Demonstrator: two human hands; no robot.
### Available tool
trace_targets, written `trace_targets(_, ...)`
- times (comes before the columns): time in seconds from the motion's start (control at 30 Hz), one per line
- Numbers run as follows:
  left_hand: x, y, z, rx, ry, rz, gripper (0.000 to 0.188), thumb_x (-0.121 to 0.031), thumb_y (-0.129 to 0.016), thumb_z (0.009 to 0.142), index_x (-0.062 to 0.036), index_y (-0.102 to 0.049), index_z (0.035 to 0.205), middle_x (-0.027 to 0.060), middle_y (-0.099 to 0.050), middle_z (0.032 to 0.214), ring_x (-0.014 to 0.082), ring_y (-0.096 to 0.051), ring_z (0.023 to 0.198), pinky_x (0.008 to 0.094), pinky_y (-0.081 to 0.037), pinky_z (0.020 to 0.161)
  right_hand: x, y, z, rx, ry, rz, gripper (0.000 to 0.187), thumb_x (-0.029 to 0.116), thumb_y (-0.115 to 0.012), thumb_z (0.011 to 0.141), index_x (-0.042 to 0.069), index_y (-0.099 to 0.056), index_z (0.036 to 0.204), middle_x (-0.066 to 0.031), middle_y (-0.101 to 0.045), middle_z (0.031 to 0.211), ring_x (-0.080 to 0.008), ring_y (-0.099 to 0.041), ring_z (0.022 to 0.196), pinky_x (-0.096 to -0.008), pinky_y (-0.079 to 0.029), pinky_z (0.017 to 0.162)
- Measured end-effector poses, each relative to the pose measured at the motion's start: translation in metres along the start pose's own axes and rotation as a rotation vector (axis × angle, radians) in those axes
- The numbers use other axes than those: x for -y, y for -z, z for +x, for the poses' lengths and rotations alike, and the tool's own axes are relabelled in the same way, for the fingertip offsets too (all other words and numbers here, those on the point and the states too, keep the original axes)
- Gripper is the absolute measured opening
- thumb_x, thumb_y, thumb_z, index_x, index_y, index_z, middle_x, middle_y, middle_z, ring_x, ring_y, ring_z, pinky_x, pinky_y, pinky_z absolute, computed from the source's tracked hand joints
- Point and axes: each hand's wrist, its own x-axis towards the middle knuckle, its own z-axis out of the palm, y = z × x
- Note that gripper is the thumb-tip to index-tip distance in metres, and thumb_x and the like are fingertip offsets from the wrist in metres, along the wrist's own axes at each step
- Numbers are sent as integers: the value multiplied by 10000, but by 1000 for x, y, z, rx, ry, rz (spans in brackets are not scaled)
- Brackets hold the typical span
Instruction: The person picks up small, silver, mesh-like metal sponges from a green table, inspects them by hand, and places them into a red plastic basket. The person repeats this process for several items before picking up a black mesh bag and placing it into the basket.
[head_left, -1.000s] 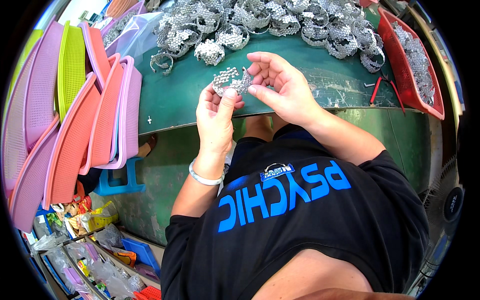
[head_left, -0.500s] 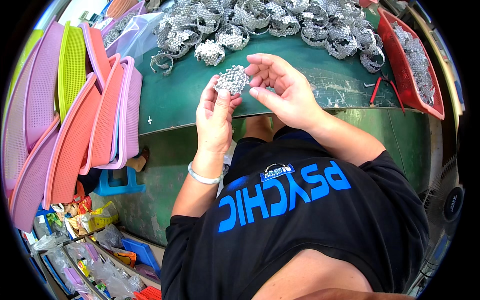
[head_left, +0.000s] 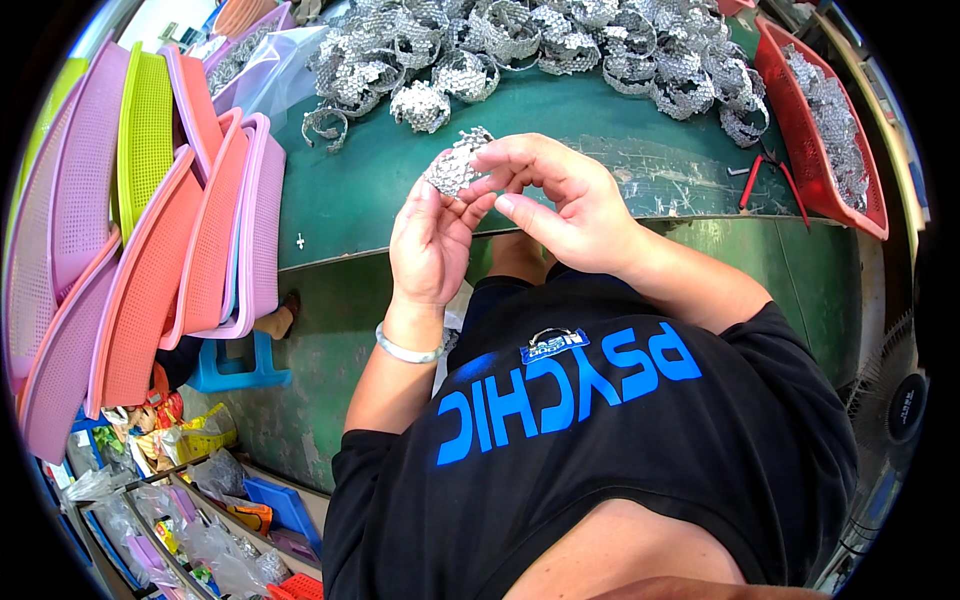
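Note:
My left hand (head_left: 432,235) is closed on a small curled strip of silver, scaly metal mesh (head_left: 457,170), pinched between thumb and fingers above the near edge of the table. My right hand (head_left: 565,195) is beside it, its fingers curved and its thumb held apart. Its fingertips reach the strip's right edge and cover part of it; whether they press on it is hard to see. Beyond both hands lies a big heap of similar curled silver strips (head_left: 468,75) on the green tabletop (head_left: 390,180).
Red-handled pliers (head_left: 752,182) lie at the table's right, beside a red basket (head_left: 872,215) of silver pieces. A small cross-shaped piece (head_left: 300,241) is near the left edge. Stacked plastic baskets (head_left: 140,300) stand at left, above a blue stool (head_left: 238,365). A fan (head_left: 905,408) is at right.
My right hand has moved left and slightly down, bringing its fingertips to the strip. The strip has tilted and shifted a little left in my left hand.

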Motion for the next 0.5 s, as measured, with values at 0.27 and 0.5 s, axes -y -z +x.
trace_targets(0.27, 0, -3, 1, 5, -5, 134, 443, -158, -526, 882, 0, -360, 1261, 103, -538, 1120, 192, -550, 997, 322, -462, 836, 3, -1, -1, -2, -9, 8, 355, -49, -531, 826, -13, -482, 1175, -90, -571, 1045, -151, -590, 923, -266, -464, 770)
trace_targets(0.5, -17, -15, 4, 10, -5, 572, 704, 42, -579, 702, -12, -278, 1335, 93, -504, 1068, 149, -520, 971, 295, -448, 851, 0, 15, 18, -35, -16, -264, 469, 68, -608, 811, 29, -444, 1248, -103, -543, 1128, -150, -509, 1017, -269, -434, 817)
